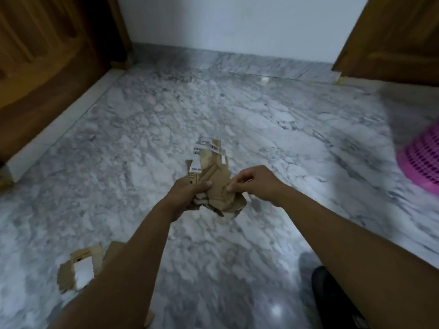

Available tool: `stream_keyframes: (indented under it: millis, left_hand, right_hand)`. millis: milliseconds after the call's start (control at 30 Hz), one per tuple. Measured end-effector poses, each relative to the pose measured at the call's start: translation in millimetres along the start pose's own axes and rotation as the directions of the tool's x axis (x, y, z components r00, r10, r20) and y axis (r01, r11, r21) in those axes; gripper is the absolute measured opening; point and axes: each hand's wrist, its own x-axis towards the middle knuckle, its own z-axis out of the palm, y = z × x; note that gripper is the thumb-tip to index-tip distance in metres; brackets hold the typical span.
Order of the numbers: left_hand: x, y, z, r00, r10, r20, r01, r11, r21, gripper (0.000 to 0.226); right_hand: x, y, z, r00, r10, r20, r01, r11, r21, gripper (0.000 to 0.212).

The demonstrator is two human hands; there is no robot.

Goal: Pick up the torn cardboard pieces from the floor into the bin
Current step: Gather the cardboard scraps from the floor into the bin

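A bundle of torn brown cardboard pieces (pixel 215 179) with white label strips is held above the marble floor, in the middle of the view. My left hand (pixel 190 193) grips the bundle from the left, thumb on top. My right hand (pixel 254 184) pinches its right edge with curled fingers. Another torn cardboard piece (pixel 79 269) with a white patch lies on the floor at the lower left, partly hidden behind my left forearm. The pink perforated bin (pixel 422 160) stands at the right edge, blurred and only partly in view.
Wooden doors (pixel 47 55) flank the space at the far left, and another wooden door (pixel 392 32) stands at the far right. A white wall with marble skirting (pixel 237 62) closes the back. A dark shape (pixel 332 293) sits at the bottom right.
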Motion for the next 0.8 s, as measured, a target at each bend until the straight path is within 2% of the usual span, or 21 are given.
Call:
stream_keyframes:
  millis: [67, 167, 300, 367, 433, 533, 667, 800]
  left_hand:
    - [-1.7, 22.4, 20.1, 0.997, 0.025, 0.077, -0.025, 1.000, -0.009, 0.017]
    - [-1.7, 57.9, 55.0, 0.990, 0.048, 0.136, -0.052, 0.998, 0.026, 0.021]
    - [12.5, 114.9, 122.1, 0.968, 0.113, 0.223, -0.139, 0.985, 0.105, 0.020]
    - [19.5, 144.5, 161.6, 0.957, 0.153, 0.248, -0.187, 0.975, 0.121, 0.016]
    - [24.9, 176.1, 212.3, 0.942, 0.190, 0.276, -0.234, 0.962, 0.137, 0.012]
    - [28.6, 214.6, 277.9, 0.927, 0.243, 0.286, -0.295, 0.944, 0.151, 0.016]
    - [27.2, 268.2, 372.6, 0.903, 0.309, 0.298, -0.369, 0.914, 0.170, 0.024]
    - [29.5, 308.9, 458.4, 0.879, 0.344, 0.331, -0.408, 0.901, 0.148, 0.014]
  right_hand:
    - [-8.6, -5.7, -15.0, 0.996, -0.019, -0.092, 0.021, 1.000, 0.022, 0.033]
    - [-27.4, -14.7, -52.2, 0.988, -0.063, -0.140, 0.076, 0.993, 0.089, 0.035]
    - [-39.9, -15.1, -132.7, 0.989, 0.013, -0.149, 0.016, 0.981, 0.193, 0.074]
    - [-46.0, -14.2, -183.0, 0.994, 0.029, -0.106, -0.005, 0.977, 0.215, 0.084]
    - [-60.4, -13.6, -241.4, 0.998, -0.011, -0.064, 0.026, 0.971, 0.240, 0.074]
    - [-82.8, -16.5, -313.2, 0.993, -0.066, -0.094, 0.090, 0.956, 0.278, 0.039]
    - [-115.5, -17.2, -411.5, 0.977, -0.126, -0.172, 0.165, 0.958, 0.233, 0.030]
    - [-142.7, -10.8, -495.3, 0.946, -0.129, -0.297, 0.193, 0.961, 0.199, 0.034]
